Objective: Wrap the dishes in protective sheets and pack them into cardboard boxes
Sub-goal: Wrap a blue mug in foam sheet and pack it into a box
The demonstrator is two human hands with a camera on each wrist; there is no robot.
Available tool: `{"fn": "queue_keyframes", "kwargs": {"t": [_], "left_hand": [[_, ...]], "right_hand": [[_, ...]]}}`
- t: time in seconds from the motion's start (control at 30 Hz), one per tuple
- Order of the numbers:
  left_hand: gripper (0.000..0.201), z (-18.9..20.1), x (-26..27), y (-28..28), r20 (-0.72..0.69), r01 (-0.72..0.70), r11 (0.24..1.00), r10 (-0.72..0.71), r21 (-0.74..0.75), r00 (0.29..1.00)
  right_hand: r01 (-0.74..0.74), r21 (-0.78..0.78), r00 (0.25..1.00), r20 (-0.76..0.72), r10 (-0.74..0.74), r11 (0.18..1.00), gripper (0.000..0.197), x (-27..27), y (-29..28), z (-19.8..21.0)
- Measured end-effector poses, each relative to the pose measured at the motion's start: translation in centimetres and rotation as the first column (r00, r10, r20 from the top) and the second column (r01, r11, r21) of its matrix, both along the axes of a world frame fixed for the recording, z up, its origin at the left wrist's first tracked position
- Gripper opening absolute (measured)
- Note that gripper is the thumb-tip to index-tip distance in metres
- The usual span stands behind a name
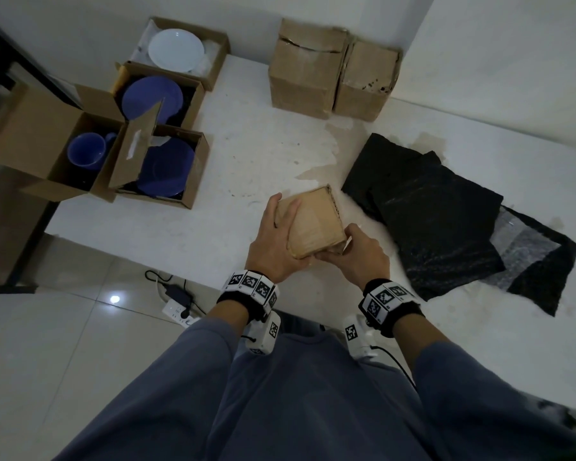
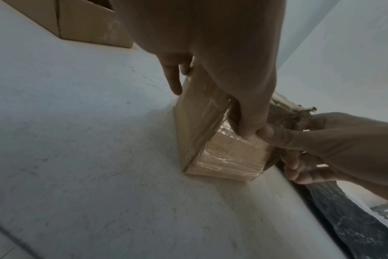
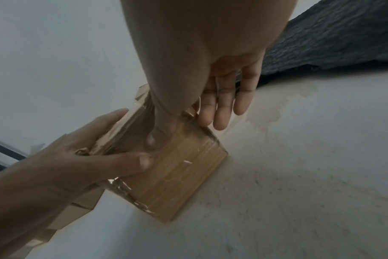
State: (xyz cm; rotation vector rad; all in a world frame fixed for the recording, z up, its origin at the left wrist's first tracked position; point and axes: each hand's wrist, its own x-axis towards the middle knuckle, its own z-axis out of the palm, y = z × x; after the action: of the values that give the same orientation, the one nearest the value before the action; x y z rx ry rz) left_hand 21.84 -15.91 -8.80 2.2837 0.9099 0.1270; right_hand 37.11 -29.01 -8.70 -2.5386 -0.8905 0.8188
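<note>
A small taped cardboard box [image 1: 313, 221] [image 2: 222, 152] [image 3: 179, 175] is tilted just above the white table [image 1: 246, 154], near its front edge. My left hand [image 1: 276, 241] grips its left side, thumb on the near face and fingers [image 2: 174, 78] down the far side. My right hand [image 1: 356, 251] holds its near right corner, thumb [image 3: 157, 136] pressed on the face and fingers [image 3: 224, 108] behind. Black protective sheets [image 1: 439, 207] lie to the right. Open boxes at the left hold a white plate [image 1: 175, 49], blue plates [image 1: 152, 98] and a blue mug [image 1: 87, 154].
Two closed, worn cardboard boxes [image 1: 333, 74] stand at the back of the table against the wall. A power strip with a cable [image 1: 177, 304] lies on the tiled floor to the left of my legs. Bubble wrap [image 1: 526, 244] shows under the black sheets.
</note>
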Motion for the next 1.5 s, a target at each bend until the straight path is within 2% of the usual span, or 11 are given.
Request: {"fn": "queue_keyframes", "kwargs": {"t": [0.4, 0.57, 0.63, 0.73, 0.83, 0.93, 1.0, 1.1, 1.2, 1.43, 1.5], "left_hand": [[0.121, 0.1, 0.0, 0.1, 0.018, 0.013, 1.000, -0.013, -0.012, 1.000], [0.122, 0.0, -0.1, 0.2, -0.035, 0.031, 0.999, -0.030, 0.044, 0.999], [0.120, -0.2, 0.1, 0.2, -0.084, 0.038, 0.992, -0.028, 0.121, 0.996], [0.117, 0.0, 0.6, 0.4, -0.186, 0.008, 0.978, 0.032, 0.207, 0.982], [0.110, 0.8, 0.9, 1.3, -0.182, 0.004, 0.965, 0.045, 0.262, 0.982], [0.085, 1.0, 1.2, 2.7, -0.133, 0.077, 0.943, -0.036, 0.323, 0.990], [0.075, 0.6, 1.8, 3.8, -0.141, 0.109, 0.942, -0.067, 0.319, 0.988], [0.081, -0.2, 2.7, 5.4, -0.201, 0.141, 0.919, -0.069, 0.368, 0.977], [0.081, -0.8, 3.5, 7.6, -0.206, 0.106, 0.906, -0.022, 0.409, 0.978], [0.081, -0.7, 5.7, 15.3, -0.243, 0.006, 0.912, 0.103, 0.410, 0.965], [0.079, -0.4, 6.3, 17.6, -0.272, 0.022, 0.914, 0.098, 0.406, 0.957]], "right_hand": [[-0.152, -0.078, 0.984, 0.081, 0.158, 0.985, 0.066, 1.2, 0.9, 0.4], [-0.210, -0.101, 0.974, 0.067, 0.218, 0.972, 0.066, 1.8, 1.5, 0.3], [-0.226, -0.095, 0.971, 0.056, 0.231, 0.970, 0.063, 2.2, 2.0, 0.5], [-0.201, -0.055, 0.978, 0.053, 0.204, 0.978, 0.059, 3.1, 3.2, 1.0], [-0.116, -0.015, 0.992, 0.038, 0.116, 0.993, 0.056, 4.5, 5.0, 0.9], [-0.024, 0.063, 1.000, 0.015, 0.023, 0.998, 0.047, 5.6, 6.9, 0.7], [0.000, 0.101, 1.000, -0.019, 0.002, 0.995, 0.039, 6.3, 8.1, 0.6], [-0.011, 0.101, 0.997, -0.076, 0.019, 0.995, 0.032, 7.5, 9.4, 0.3], [-0.017, 0.086, 0.994, -0.110, 0.027, 0.996, 0.027, 8.8, 9.8, 0.0], [-0.016, 0.037, 0.985, -0.173, 0.022, 0.999, 0.019, 10.9, 9.5, -2.0], [-0.035, -0.007, 0.981, -0.193, 0.033, 0.999, 0.019, 11.1, 9.6, -2.7]]}}
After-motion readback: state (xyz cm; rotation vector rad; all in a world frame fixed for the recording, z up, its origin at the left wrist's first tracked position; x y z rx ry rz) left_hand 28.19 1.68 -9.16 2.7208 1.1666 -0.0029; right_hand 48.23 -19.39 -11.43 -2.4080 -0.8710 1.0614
